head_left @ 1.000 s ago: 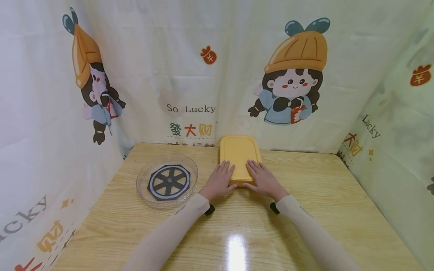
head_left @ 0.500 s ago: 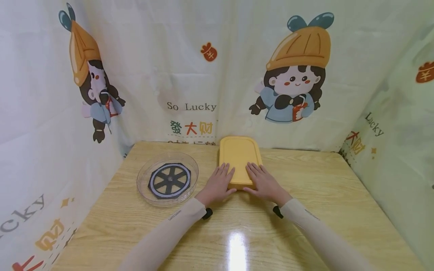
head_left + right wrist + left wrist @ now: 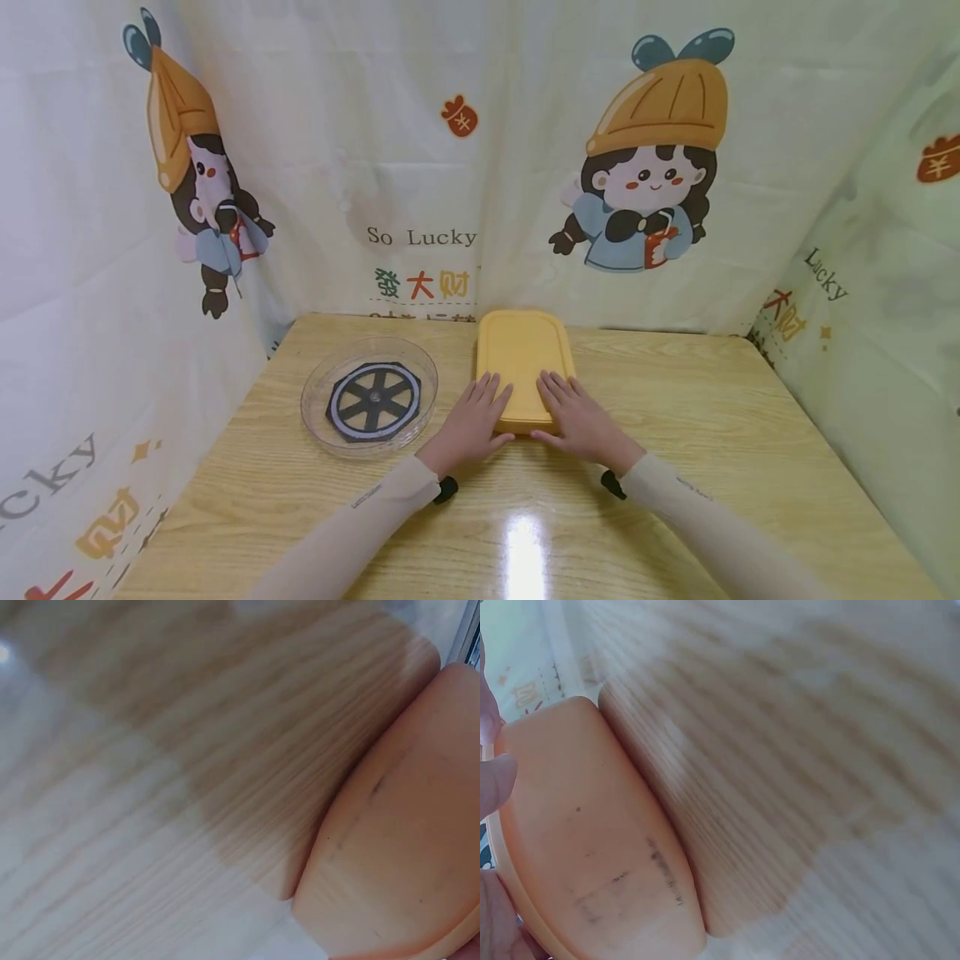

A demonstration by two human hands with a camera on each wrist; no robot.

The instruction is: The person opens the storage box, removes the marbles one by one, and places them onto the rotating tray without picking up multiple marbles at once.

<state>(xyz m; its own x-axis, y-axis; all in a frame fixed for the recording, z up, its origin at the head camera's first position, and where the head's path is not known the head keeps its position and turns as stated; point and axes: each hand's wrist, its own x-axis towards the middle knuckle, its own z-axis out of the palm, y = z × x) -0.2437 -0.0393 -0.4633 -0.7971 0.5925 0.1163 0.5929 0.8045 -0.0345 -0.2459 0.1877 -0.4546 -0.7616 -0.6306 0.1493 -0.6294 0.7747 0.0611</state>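
Note:
A yellow plastic box with rounded corners and a rimmed lid lies on the wooden table, long side pointing away from me. My left hand rests on its near left corner, fingers straight over the lid's edge and thumb stretched toward the front side. Mirroring it, my right hand lies on the near right corner, thumb also at the front. In the left wrist view the box's side wall shows dark scuff marks, and a thumb touches near its rim. The right wrist view shows another scuffed wall; only a sliver of hand appears there.
To the left stands a round clear dish with a dark spoked wheel-like disc in it. Behind and at both sides of the wooden table hangs a printed curtain.
The yellow box has slid toward me and slightly left, with both hands staying on its near corners. The clear dish has kept its place.

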